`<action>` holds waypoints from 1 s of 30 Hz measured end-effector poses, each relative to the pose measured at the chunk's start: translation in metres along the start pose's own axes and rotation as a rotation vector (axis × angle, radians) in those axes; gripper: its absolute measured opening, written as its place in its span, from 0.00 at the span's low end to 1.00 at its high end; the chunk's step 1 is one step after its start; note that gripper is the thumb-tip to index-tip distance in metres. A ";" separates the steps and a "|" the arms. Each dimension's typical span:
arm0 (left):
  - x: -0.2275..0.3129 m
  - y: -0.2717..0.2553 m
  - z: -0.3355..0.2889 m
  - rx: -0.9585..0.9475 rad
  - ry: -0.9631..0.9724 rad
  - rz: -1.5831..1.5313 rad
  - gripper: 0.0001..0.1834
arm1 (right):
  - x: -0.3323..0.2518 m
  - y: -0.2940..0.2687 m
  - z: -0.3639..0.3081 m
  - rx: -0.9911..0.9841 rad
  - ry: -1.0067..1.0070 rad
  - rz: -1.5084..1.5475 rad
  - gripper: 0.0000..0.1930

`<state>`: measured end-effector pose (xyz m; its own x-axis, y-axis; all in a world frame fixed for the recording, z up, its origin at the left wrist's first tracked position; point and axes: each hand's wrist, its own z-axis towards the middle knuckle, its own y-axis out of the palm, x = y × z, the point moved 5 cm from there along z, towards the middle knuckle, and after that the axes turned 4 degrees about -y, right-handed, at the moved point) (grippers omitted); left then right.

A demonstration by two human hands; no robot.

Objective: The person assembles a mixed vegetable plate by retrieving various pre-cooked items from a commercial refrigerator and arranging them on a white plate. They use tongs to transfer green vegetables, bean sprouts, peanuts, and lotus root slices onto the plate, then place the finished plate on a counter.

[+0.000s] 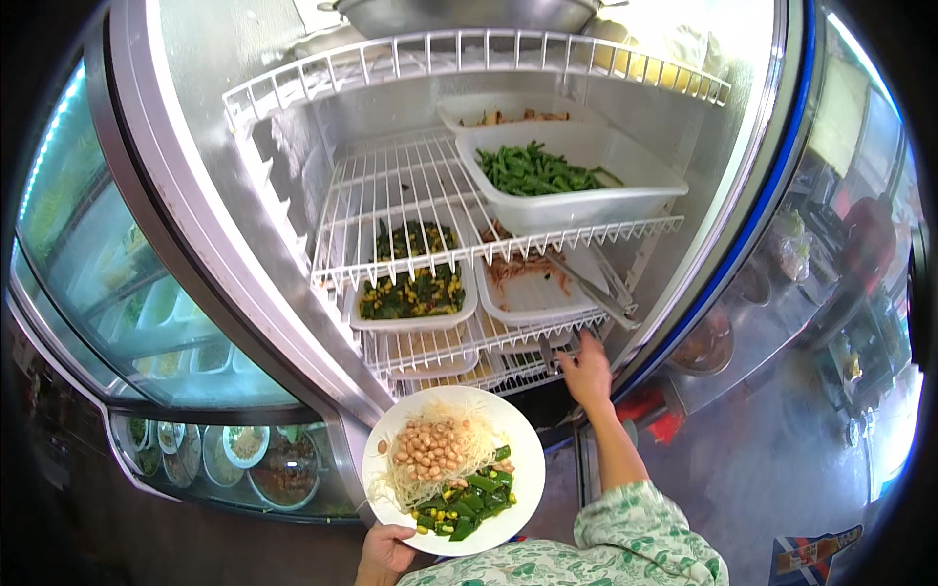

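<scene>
My left hand [388, 550] grips the lower rim of a white plate [532, 488] and holds it level in front of the fridge. Pale thin shreds [399, 485] lie on the plate, topped with a pile of peanuts [430, 449]. Beside them, nearer me, are green pepper pieces with corn [469, 508]. My right hand [586, 374] reaches to the lower rack at the right, its fingers closed around a slim dark metal piece that the rack's edge partly hides. Just above it, a metal utensil's handle [601, 298] sticks out of a white tray with reddish shreds [528, 293].
White wire shelves [391, 176] fill the open fridge. One tub [586, 205] holds green beans, and a tray [415, 322] holds greens with corn. A metal basin [469, 15] stands on top. Glass display cases [195, 361] stand left; a steel counter [728, 361] stands right.
</scene>
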<state>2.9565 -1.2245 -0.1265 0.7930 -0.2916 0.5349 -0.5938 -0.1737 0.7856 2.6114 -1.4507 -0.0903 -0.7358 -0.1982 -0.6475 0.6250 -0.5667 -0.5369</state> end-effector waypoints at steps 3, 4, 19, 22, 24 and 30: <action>0.005 0.029 0.005 -0.059 -0.036 0.019 0.41 | 0.018 -0.049 0.002 0.284 0.205 0.398 0.34; 0.006 0.038 0.008 -0.079 -0.035 0.037 0.40 | 0.012 -0.058 0.014 0.325 0.143 0.555 0.35; 0.014 0.064 0.001 -0.214 -0.067 0.068 0.38 | 0.024 -0.072 0.038 0.400 0.312 0.843 0.25; 0.015 0.061 0.003 -0.205 -0.041 0.042 0.38 | 0.036 -0.084 0.052 0.468 0.404 0.931 0.24; 0.016 0.062 0.007 -0.214 -0.062 0.035 0.37 | 0.047 -0.092 0.067 0.509 0.385 1.060 0.19; 0.022 0.067 0.026 -0.212 -0.067 0.028 0.37 | 0.016 -0.107 0.079 0.492 0.137 1.051 0.12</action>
<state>2.9303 -1.2667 -0.0702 0.7616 -0.3567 0.5410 -0.5678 0.0352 0.8224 2.5124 -1.4563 -0.0010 0.1364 -0.6827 -0.7178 0.7195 -0.4298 0.5455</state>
